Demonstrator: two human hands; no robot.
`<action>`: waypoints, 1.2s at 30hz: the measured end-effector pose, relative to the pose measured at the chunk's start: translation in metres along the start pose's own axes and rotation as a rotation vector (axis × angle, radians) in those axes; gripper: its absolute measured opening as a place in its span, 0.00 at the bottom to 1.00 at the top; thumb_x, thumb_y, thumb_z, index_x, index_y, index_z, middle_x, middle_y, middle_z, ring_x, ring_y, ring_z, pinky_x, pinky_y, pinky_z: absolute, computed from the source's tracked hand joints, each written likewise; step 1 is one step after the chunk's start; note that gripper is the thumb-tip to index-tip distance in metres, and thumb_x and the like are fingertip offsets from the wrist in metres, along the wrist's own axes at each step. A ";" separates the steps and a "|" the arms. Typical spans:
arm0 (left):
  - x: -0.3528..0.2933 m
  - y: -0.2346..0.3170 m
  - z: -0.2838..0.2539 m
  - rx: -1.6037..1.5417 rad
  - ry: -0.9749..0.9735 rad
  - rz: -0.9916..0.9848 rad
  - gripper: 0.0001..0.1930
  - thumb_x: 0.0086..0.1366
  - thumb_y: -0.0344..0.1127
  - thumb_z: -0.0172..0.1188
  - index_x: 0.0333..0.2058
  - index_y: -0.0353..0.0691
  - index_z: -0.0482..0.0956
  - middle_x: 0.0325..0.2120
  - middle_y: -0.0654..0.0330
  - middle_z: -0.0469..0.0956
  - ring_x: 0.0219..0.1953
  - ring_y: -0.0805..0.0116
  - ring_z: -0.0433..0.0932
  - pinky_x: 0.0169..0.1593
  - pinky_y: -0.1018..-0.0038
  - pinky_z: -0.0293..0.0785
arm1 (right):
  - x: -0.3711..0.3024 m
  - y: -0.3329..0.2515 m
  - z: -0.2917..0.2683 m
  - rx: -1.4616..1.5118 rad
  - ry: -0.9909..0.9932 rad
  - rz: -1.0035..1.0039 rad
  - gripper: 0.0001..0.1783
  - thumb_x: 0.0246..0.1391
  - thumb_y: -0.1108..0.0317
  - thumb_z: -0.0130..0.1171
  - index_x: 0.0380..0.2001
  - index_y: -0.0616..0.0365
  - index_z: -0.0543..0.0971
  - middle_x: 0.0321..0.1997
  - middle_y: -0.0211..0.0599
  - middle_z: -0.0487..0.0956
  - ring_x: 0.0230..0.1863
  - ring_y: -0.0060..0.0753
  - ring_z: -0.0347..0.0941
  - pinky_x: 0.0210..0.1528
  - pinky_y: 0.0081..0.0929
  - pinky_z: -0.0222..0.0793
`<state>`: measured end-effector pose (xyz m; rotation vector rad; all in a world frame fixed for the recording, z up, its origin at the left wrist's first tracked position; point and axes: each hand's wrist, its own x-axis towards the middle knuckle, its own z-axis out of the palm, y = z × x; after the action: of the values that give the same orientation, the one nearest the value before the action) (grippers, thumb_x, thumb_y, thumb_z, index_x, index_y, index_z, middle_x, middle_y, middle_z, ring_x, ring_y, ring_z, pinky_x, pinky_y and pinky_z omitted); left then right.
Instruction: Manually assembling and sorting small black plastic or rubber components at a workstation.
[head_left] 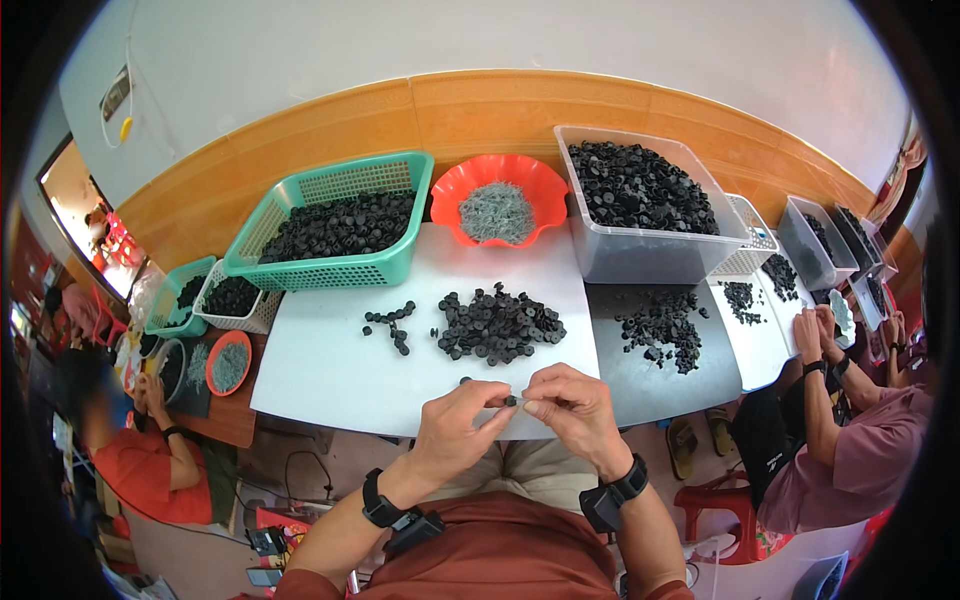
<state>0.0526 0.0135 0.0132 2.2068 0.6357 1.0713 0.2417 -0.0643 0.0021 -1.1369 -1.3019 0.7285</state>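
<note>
Here, I have the left grip (452,415) pinching a small black part (511,401) between thumb and fingertips, near the front edge of the white counter (320,350). The right grip (577,412) has its fingertips just beside that part; I cannot tell whether they grasp anything. Beyond both, I see a heap of black pieces (497,328), and behind it a green basket (330,272), a red bowl (450,185) and a clear bin (640,260).

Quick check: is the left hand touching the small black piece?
Touching. The head view shows the left hand pinching the small black piece between thumb and finger.
</note>
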 end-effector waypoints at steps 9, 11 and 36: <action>-0.004 0.002 0.001 -0.013 0.000 0.001 0.15 0.57 0.24 0.73 0.43 0.35 0.82 0.34 0.55 0.85 0.36 0.65 0.88 0.39 0.73 0.84 | -0.001 -0.007 0.001 -0.066 -0.030 0.022 0.07 0.55 0.79 0.69 0.37 0.60 0.85 0.39 0.33 0.82 0.31 0.20 0.70 0.33 0.22 0.67; -0.004 0.001 0.000 -0.015 0.002 -0.004 0.15 0.57 0.24 0.73 0.43 0.35 0.82 0.34 0.55 0.85 0.36 0.65 0.88 0.39 0.73 0.84 | 0.001 -0.010 0.003 -0.133 -0.052 0.030 0.06 0.55 0.79 0.69 0.37 0.61 0.84 0.38 0.33 0.81 0.31 0.21 0.70 0.33 0.22 0.67; 0.002 -0.005 -0.013 -0.656 -0.191 -0.543 0.13 0.63 0.23 0.70 0.45 0.31 0.79 0.38 0.58 0.83 0.39 0.75 0.83 0.46 0.78 0.83 | -0.004 -0.013 0.011 -0.371 -0.140 -0.110 0.20 0.51 0.75 0.71 0.50 0.53 0.85 0.47 0.36 0.82 0.31 0.30 0.79 0.33 0.26 0.76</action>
<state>0.0423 0.0218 0.0169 1.4299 0.6317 0.6463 0.2283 -0.0697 0.0120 -1.3127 -1.6528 0.5030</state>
